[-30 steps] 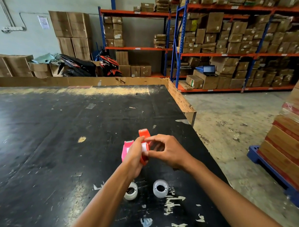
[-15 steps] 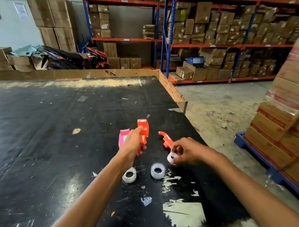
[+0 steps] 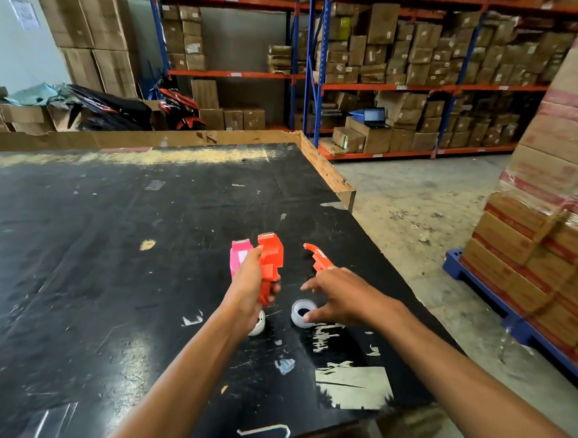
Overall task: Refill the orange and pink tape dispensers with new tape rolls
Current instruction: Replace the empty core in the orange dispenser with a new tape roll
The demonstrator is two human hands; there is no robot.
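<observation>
My left hand point(image 3: 251, 286) is shut on the orange tape dispenser point(image 3: 270, 259), held just above the black table point(image 3: 100, 260). The pink tape dispenser point(image 3: 239, 255) stands right behind it, partly hidden by my fingers. An orange cover piece point(image 3: 317, 257) lies on the table to the right. My right hand point(image 3: 340, 297) hovers with fingers spread over a clear tape roll point(image 3: 302, 312), fingertips at its rim. A second clear tape roll point(image 3: 257, 326) lies under my left wrist, mostly hidden.
The table's right edge point(image 3: 375, 248) runs close to my right hand, with a raised wooden lip point(image 3: 325, 171) at the far corner. Stacked cartons on a blue pallet point(image 3: 547, 240) stand to the right. Shelving racks with boxes point(image 3: 406, 64) fill the background.
My right hand pulled the orange cover piece off the dispenser, laid it on the table at the right, let go of a small white core, and now reaches left over the clear tape roll.
</observation>
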